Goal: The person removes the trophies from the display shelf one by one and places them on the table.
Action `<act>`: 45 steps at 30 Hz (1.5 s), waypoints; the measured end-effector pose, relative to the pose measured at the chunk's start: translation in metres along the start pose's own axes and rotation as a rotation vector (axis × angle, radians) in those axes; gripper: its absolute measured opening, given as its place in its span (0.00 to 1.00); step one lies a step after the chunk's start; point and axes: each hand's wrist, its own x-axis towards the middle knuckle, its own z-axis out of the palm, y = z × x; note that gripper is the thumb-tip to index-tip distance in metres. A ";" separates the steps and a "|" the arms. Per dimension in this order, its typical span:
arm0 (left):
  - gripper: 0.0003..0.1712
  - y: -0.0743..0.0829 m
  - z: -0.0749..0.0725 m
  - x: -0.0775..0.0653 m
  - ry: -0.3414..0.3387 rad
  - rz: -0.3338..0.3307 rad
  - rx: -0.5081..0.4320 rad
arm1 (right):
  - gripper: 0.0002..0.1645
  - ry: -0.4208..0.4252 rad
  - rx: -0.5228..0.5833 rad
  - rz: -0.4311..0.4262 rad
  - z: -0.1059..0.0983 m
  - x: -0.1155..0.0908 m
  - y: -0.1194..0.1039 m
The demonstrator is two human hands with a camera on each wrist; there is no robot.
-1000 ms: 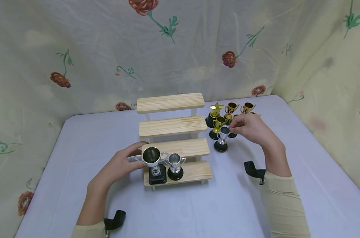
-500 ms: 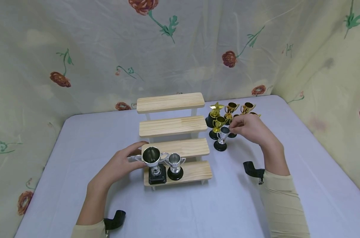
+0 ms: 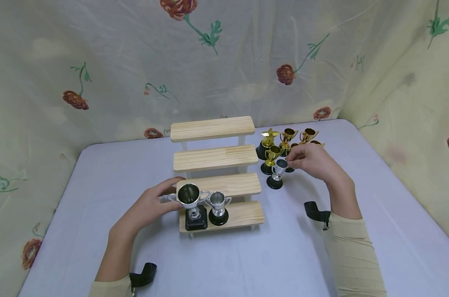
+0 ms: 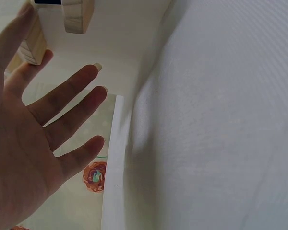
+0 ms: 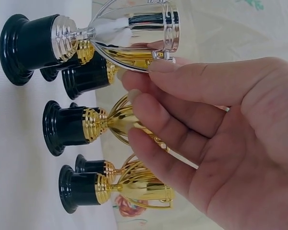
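My right hand (image 3: 313, 160) pinches one handle of a small silver trophy cup (image 3: 277, 174) between thumb and index finger. The right wrist view shows this silver cup (image 5: 139, 31) on its round black base, the other fingers (image 5: 173, 165) loosely bent below. My left hand (image 3: 154, 199) is at the left side of a wooden tiered stand (image 3: 243, 212). In the left wrist view the thumb and index finger touch the shelf ends (image 4: 34, 45), with the other fingers spread. A larger silver trophy (image 3: 195, 216) and a smaller silver trophy (image 3: 218, 210) stand on the lowest shelf.
Several gold trophies crowd behind the silver cup, among them a star trophy (image 3: 268, 140) and a gold cup (image 3: 272, 156). The three upper shelves (image 3: 213, 129) are bare wood. A flowered curtain (image 3: 224, 70) hangs behind the white-covered table (image 3: 224, 264).
The silver cup in my right hand has shifted very slightly, its rim now leaning a little further right. My left hand and the stand have stayed in place.
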 end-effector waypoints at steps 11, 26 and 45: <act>0.36 0.000 0.000 0.001 -0.002 0.002 0.004 | 0.09 -0.029 -0.049 0.016 -0.002 -0.002 -0.003; 0.36 0.001 -0.001 0.001 -0.003 -0.004 0.011 | 0.19 -0.038 -0.071 -0.003 -0.007 -0.007 -0.008; 0.36 0.000 0.000 0.000 0.001 0.003 0.013 | 0.18 -0.004 -0.075 -0.028 -0.012 -0.014 -0.020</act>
